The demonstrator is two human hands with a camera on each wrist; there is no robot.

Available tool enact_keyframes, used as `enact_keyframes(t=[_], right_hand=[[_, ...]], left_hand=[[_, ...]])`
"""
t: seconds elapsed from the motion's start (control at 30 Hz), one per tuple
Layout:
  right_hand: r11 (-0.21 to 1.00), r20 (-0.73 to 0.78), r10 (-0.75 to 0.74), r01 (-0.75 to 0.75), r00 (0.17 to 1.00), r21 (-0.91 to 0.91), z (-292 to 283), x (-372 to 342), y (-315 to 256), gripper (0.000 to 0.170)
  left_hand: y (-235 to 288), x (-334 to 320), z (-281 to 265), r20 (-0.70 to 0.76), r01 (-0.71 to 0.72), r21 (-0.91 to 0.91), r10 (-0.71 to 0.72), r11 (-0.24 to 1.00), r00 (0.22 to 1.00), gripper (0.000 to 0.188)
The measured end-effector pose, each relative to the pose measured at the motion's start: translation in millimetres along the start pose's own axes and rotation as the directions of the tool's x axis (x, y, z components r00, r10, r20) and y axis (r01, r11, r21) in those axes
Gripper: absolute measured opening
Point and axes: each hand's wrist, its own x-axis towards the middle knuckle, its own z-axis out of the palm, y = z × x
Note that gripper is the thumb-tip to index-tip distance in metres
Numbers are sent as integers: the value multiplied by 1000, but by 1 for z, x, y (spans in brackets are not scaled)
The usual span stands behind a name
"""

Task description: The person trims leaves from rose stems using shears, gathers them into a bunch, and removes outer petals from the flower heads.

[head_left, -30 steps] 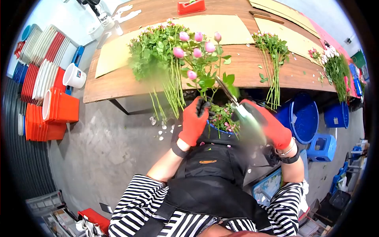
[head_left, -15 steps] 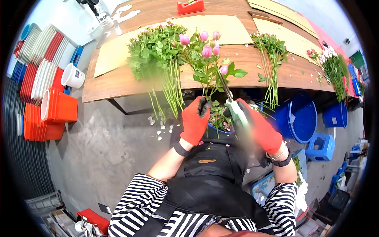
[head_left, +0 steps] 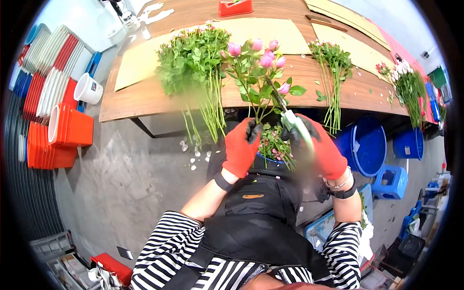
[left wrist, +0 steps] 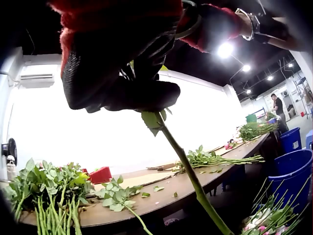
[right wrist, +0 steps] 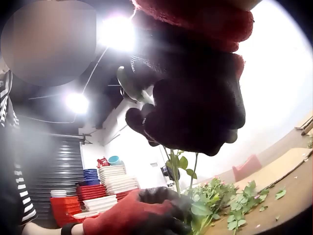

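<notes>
In a red and black glove, the left hand (head_left: 242,147) pinches the stem of a pink rose spray (head_left: 267,60), whose blooms stand upright above it. In the left wrist view, gloved fingers (left wrist: 146,95) curl round the top of a thick green stem (left wrist: 188,169). The right hand (head_left: 321,150) grips pale green-handled shears (head_left: 300,129), their dark blades angled up beside the spray's leaves. Its curled fingers (right wrist: 190,112) hide most of the handle in the right wrist view. Below both hands, cut stems and small blooms (head_left: 275,145) fill a blue-rimmed container.
A large rose bunch (head_left: 193,63) lies on the wooden table (head_left: 130,104) at left, with a smaller bunch (head_left: 333,63) and white flowers (head_left: 405,72) to the right. Blue buckets (head_left: 367,150) and a blue stool (head_left: 389,181) stand at right; red crates (head_left: 72,128) stand at left.
The rose spray has turned in the left hand and shifted slightly right. The shears have moved left and lower, closer to the left hand, and both hands keep their hold.
</notes>
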Motion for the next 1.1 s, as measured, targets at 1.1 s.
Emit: enact_keyframes(t=[1.1], right_hand=[[998,131,-25,18,991,55,15,-5,23,41]], left_hand=[[-6,-5,5,3,-73,114,73,991,997,34]])
